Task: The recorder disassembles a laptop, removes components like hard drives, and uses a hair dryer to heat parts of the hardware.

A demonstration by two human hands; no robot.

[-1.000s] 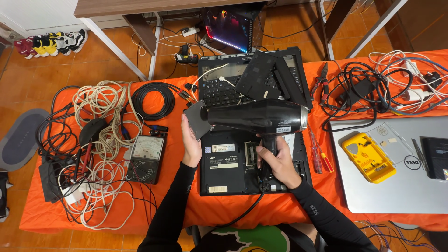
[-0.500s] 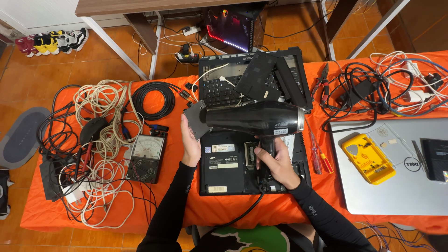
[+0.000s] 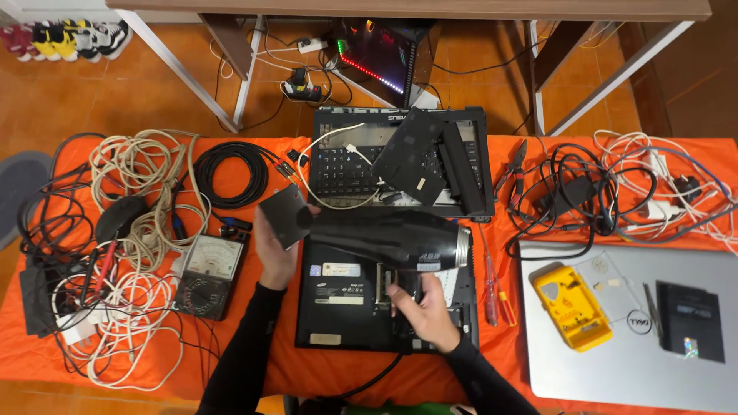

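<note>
Hair dryer over an upturned laptop.
My right hand [image 3: 424, 311] is gripping the black hair dryer [image 3: 392, 237]; my left hand [image 3: 275, 250] is steadying its flat nozzle [image 3: 285, 215] above the laptop [image 3: 338, 307].

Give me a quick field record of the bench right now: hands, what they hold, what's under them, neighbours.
right hand: grips handle of black hair dryer
left hand: at dryer's flat nozzle
under dryer: black laptop, underside up
left of laptop: analog multimeter, white cable tangle
right of laptop: screwdrivers, yellow tool on silver laptop
surface: orange cloth
</note>
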